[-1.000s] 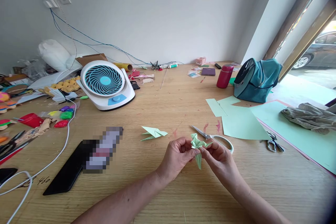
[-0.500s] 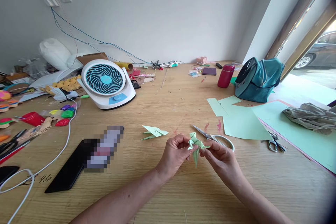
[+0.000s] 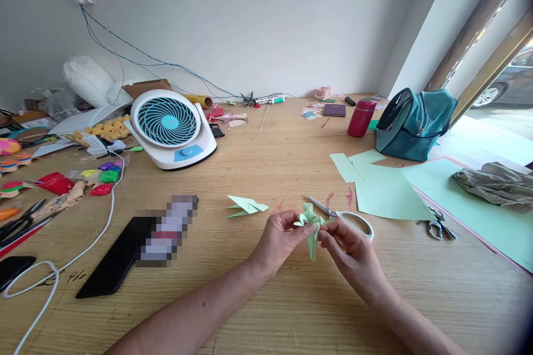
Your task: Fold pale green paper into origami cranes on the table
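Observation:
A pale green folded-paper flower [image 3: 311, 241] is held up just above the wooden table, with curled petals at its top and a narrow pointed end hanging down. My left hand [image 3: 280, 241] pinches its left side between thumb and fingers. On the opposite side, the thumb and fingers of my right hand [image 3: 347, 247] grip a petal, which they partly hide. Behind the right hand lie white-handled scissors [image 3: 333, 212] with their blades towards the upper left. Another folded piece of green paper [image 3: 248, 207] rests to the left, apart from both hands.
Green paper sheets [image 3: 387, 191] and dark-handled scissors [image 3: 439, 227] lie on the right, near a teal bag [image 3: 416, 127] and a red flask [image 3: 361, 117]. At left stand a white fan [image 3: 170, 127], a phone [image 3: 166, 233] on a black case [image 3: 119, 260], and a white cable [image 3: 110, 216].
My left thumb has moved up over the middle of the paper flower. My right fingers have closed further over its right petal. The view has shifted slightly.

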Motion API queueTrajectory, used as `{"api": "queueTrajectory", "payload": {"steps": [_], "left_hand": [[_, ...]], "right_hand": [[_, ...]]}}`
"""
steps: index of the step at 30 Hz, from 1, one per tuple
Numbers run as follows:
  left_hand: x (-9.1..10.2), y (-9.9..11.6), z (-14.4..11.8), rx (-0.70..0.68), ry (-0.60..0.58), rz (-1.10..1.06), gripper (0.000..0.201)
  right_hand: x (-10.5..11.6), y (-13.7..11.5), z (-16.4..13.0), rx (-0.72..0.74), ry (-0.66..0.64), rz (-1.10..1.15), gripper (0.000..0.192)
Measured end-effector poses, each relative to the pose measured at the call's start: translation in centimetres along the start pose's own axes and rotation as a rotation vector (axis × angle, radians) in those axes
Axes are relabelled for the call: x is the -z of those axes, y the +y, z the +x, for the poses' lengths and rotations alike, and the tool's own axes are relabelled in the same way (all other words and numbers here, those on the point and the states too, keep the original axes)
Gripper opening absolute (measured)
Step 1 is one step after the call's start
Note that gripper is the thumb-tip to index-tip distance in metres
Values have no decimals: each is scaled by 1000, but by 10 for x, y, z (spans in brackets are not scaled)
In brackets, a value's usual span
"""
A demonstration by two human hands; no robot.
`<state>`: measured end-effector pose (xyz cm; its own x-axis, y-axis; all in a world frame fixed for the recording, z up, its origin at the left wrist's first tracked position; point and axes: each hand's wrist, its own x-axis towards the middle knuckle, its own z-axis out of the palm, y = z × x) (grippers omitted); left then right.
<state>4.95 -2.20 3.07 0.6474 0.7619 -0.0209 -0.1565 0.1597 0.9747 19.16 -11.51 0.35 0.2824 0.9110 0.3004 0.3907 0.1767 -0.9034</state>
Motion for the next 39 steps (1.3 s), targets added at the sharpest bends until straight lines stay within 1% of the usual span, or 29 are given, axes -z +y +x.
{"api": "queueTrajectory", "payload": {"steps": [2,3,6,8,11,15,22,27,31,35,39], "left_hand": [[0,4,0,3,38,-56,30],[0,5,0,17,56,-85,30],[-1,5,-1,104,86,-162,32],[-3,4,-4,158,76,-225,33],[-7,3,-10,202,50,-289,34],[-11,3,-14,245,38,-319,34],[-11,3,-15,253,5,-348,33],[-11,3,-14,256,17,-312,31],[-12,5,-14,232,34,-312,34],[-12,9,-16,225,-10,-307,37],[-8,10,-15,241,-42,-239,40]], "right_hand": [[0,-1,0,96,21,-51,5],[0,-2,-1,166,38,-98,4],[1,-4,-1,397,72,-271,17],[3,-5,-1,507,74,-356,24],[6,-7,0,602,73,-426,32],[12,-10,1,698,72,-469,35],[18,-15,4,760,57,-507,37],[17,-16,5,746,36,-507,36],[17,-15,4,751,27,-506,35],[17,-14,4,756,26,-496,36],[18,-15,5,757,25,-515,34]]}}
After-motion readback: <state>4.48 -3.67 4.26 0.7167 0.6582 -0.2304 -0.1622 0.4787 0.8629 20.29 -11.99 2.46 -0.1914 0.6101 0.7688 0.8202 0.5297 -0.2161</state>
